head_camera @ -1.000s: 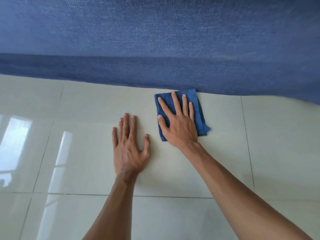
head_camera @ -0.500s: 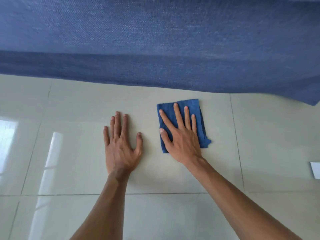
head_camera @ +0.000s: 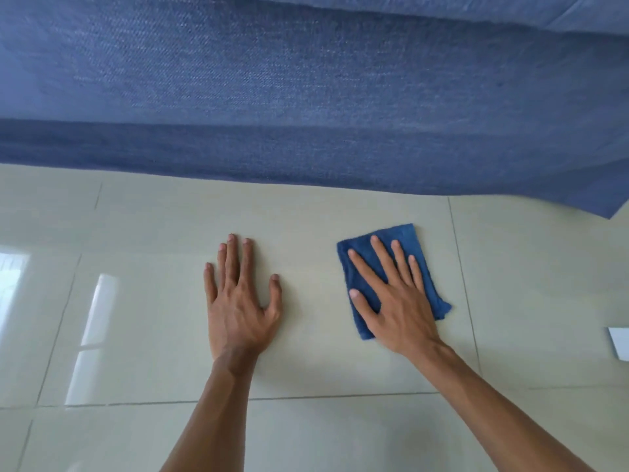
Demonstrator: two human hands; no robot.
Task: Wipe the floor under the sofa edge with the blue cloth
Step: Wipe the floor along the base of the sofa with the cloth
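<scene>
The blue cloth (head_camera: 408, 236) is a small folded terry rag lying flat on the pale tiled floor (head_camera: 153, 318). It sits a short way in front of the sofa's lower edge (head_camera: 306, 180), apart from it. My right hand (head_camera: 391, 301) presses down on the cloth with a flat palm and spread fingers, covering most of it. To the left, my left hand (head_camera: 238, 301) rests flat on the bare tile with its fingers apart and nothing in it. The blue fabric sofa (head_camera: 306, 97) fills the top of the view.
Grout lines cross the glossy tiles, and window glare shows at the left (head_camera: 98, 335). The corner of a white flat object (head_camera: 620, 342) pokes in at the right edge. The sofa fabric hangs lower at the far right (head_camera: 599, 202).
My right hand has drawn the cloth back from the sofa edge toward me, leaving a gap of bare tile. My left hand stays planted on the floor.
</scene>
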